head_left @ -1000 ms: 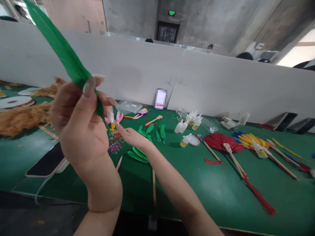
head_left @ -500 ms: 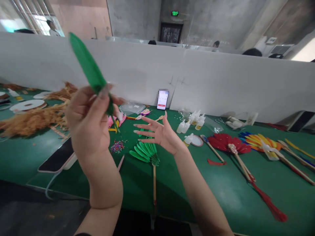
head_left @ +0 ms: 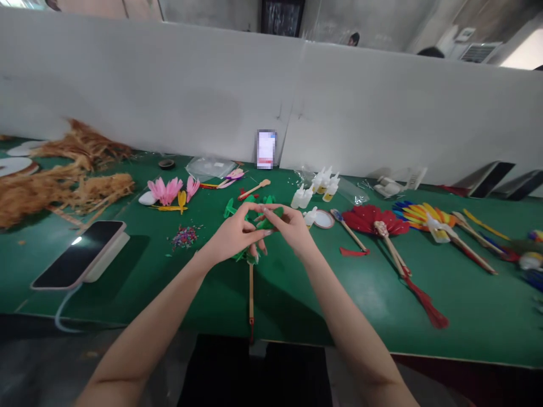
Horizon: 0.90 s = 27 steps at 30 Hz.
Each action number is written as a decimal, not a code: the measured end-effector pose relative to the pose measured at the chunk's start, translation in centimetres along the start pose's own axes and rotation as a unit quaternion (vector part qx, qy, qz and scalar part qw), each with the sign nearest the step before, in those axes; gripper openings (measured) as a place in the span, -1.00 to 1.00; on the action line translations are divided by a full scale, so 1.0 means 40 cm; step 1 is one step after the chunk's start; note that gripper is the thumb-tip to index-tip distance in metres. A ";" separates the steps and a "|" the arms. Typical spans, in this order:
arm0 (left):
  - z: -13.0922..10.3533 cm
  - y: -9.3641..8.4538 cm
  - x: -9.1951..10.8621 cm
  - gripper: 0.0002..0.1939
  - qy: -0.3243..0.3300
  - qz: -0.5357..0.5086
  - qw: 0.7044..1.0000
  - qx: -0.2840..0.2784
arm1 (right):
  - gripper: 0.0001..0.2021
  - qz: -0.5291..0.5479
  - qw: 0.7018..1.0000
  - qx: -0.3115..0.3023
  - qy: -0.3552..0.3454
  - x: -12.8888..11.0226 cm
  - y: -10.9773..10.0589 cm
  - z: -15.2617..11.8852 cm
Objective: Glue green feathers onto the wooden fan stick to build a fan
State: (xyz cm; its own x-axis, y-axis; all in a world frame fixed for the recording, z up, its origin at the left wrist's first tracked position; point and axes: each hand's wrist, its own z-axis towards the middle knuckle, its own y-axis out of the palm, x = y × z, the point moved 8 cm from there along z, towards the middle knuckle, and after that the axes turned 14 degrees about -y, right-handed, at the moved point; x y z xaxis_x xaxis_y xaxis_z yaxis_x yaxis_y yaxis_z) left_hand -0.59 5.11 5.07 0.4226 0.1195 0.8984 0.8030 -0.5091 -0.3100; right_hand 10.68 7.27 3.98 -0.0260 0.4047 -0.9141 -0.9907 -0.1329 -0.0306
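My left hand (head_left: 235, 230) and my right hand (head_left: 293, 227) meet above the middle of the table, fingers closed together. Between their fingertips is a green feather (head_left: 276, 215), gripped from both sides and mostly covered by the fingers. Beneath them lies a green feather fan; its wooden handle (head_left: 251, 291) points toward me, with a red cord at the end. The hands hide most of the fan's head. More green feathers (head_left: 229, 209) show just behind the left hand.
Small glue bottles (head_left: 302, 196) stand behind my right hand, near a round lid (head_left: 323, 219). A red feather fan (head_left: 376, 220) lies to the right. Leftward are colourful beads (head_left: 185, 237), pink feathers (head_left: 164, 191), a dark phone (head_left: 80, 254) and brown fibres (head_left: 63, 192). A lit phone (head_left: 266, 150) leans on the partition.
My left hand has come down from the upper left with the green feather to meet my right hand. The right hand's spread fingers have closed on it. The view has tilted downward.
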 end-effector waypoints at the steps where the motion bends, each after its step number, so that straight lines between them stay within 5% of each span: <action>1: 0.007 0.006 -0.022 -0.45 -0.016 -0.015 1.000 -0.020 | -0.64 -0.010 1.000 0.012 0.011 0.025 -0.004 0.000; 4: 0.029 0.017 -0.079 -0.28 -0.058 -0.064 0.993 -0.075 | -0.63 -0.033 0.998 0.044 0.031 0.088 -0.023 -0.001; 9: 0.055 0.004 -0.129 -0.27 -0.071 -0.100 0.992 -0.028 | -0.60 -0.016 0.997 0.021 0.077 0.149 -0.005 -0.035; 14: 0.062 0.020 -0.149 -0.14 -0.085 -0.060 0.994 -0.044 | -0.67 -0.018 0.996 -0.022 0.088 0.160 0.010 -0.048; 18: 0.069 -0.054 -0.159 -0.49 -0.063 0.022 0.996 0.061 | -0.71 -0.032 0.993 -0.040 0.104 0.180 -0.036 -0.042; 22: 0.060 -0.131 -0.151 -0.64 -0.003 0.074 0.976 0.206 | -0.71 -0.049 0.990 -0.079 0.108 0.192 -0.075 -0.040; 27: 0.056 -0.118 -0.113 -0.73 0.097 0.259 0.916 0.291 | -0.69 -0.079 0.984 -0.122 0.100 0.204 -0.085 -0.044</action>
State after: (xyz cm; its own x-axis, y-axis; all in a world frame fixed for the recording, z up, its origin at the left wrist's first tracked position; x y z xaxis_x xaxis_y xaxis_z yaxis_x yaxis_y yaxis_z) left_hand -5.35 8.90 1.79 0.7730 -0.1911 0.6049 0.6277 0.0930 -0.7728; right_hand 14.07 9.43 -4.08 0.1774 0.2553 -0.9504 -0.9179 -0.3054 -0.2534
